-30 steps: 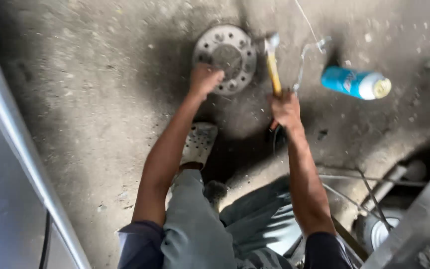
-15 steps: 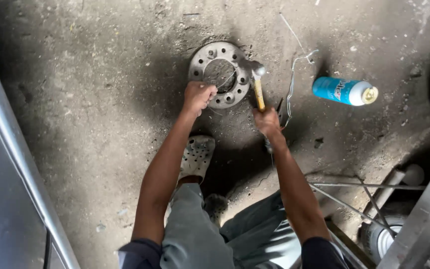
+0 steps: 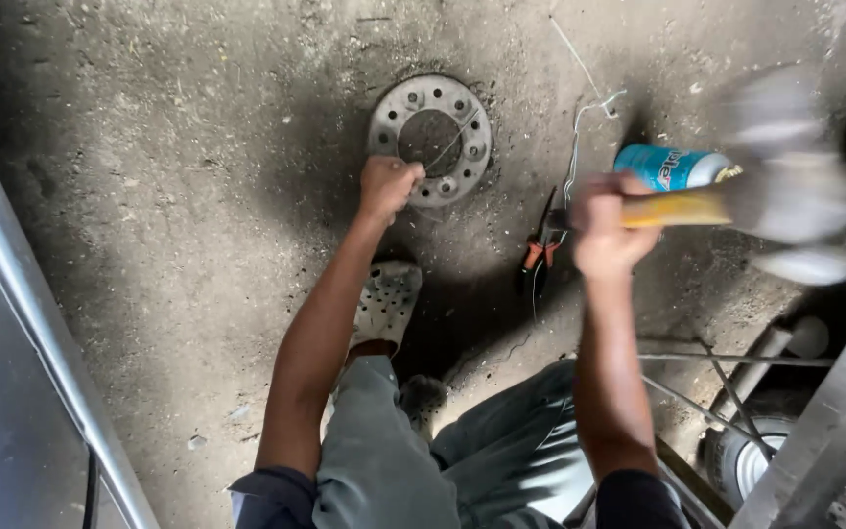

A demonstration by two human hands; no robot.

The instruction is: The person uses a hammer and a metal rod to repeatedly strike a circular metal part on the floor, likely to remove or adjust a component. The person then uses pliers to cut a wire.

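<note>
1. Fingers of the left hand [image 3: 389, 186] curl shut into a fist against the near rim of a round metal disc [image 3: 430, 140], which lies flat on the gritty concrete floor [image 3: 178, 196]; whether something small is pinched inside that fist cannot be made out.

2. Wrapped tight around a yellow-handled hammer [image 3: 727, 204], the right hand [image 3: 604, 230] is raised off the ground, the tool's head smeared by motion blur out to the right.

3. Seen from the head camera, the hammer handle runs roughly level, left to right, with its head pointing away from the disc.

4. From the hammer hand, the disc lies to the left and a little farther from the body; the left hand is much the nearer of the two, touching the ring of bolt holes at its lower left edge.

5. Between the two hands, red-handled pliers [image 3: 540, 250] rest on the floor with their long axis running toward and away from the body, beside a loose length of thin wire [image 3: 580, 147].

6. Behind the raised hammer, a blue spray can [image 3: 673, 167] lies on its side, well apart from the disc.

7. Below the left forearm, a pale perforated clog [image 3: 389, 304] is planted on the floor, with grey trousers [image 3: 384, 460] in the foreground.
</note>
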